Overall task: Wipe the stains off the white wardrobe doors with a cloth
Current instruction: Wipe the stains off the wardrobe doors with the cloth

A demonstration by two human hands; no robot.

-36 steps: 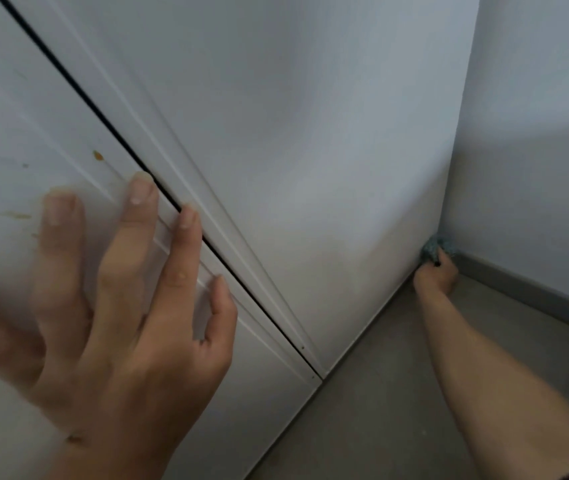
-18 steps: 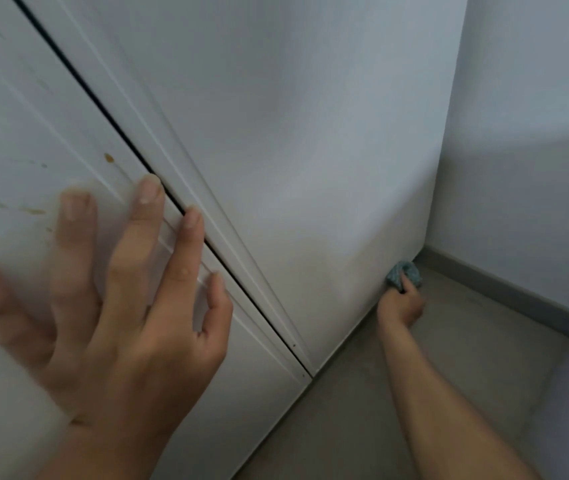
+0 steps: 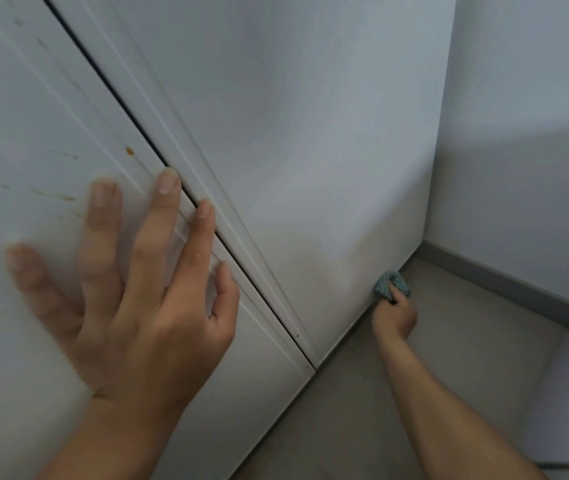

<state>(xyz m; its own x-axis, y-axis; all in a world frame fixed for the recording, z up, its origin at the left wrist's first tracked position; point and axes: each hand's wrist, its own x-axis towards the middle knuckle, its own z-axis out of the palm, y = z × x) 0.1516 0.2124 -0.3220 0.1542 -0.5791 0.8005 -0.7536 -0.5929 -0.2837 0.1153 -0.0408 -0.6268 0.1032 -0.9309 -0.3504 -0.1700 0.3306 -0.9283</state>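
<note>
L hand [image 3: 137, 306] lies flat on the left wardrobe door [image 3: 16, 116], approx 8 o'clock in the view. Its grip is apart: fingers straight and spread, holding nothing, w/ the middle fingertip right at the dark gap [image 3: 120, 98] btw the two doors. Hand edges are blurred. Stains on that door: a small brown spot [image 3: 129, 151] at 10 o'clock from the middle fingertip, just beside the gap, and faint brownish streaks [image 3: 64, 197] at 9 o'clock from the index fingertip, near it but apart. The right wardrobe door [image 3: 293, 133] fills the top centre, white, w/ a faint yellowish patch low down; can't tell if that's a stain or the light. R hand [image 3: 395, 317] is far down at approx 4 o'clock, arm stretched out, grip clamped on a bunched teal cloth [image 3: 385, 284]. The cloth pokes out at 12 o'clock from the knuckles and sits against the bottom right corner of the right door, just above the floor [image 3: 449, 341]. A grey baseboard [image 3: 501, 285] runs along the wall [image 3: 525, 81] at 3 o'clock, meeting the wardrobe near the cloth.
</note>
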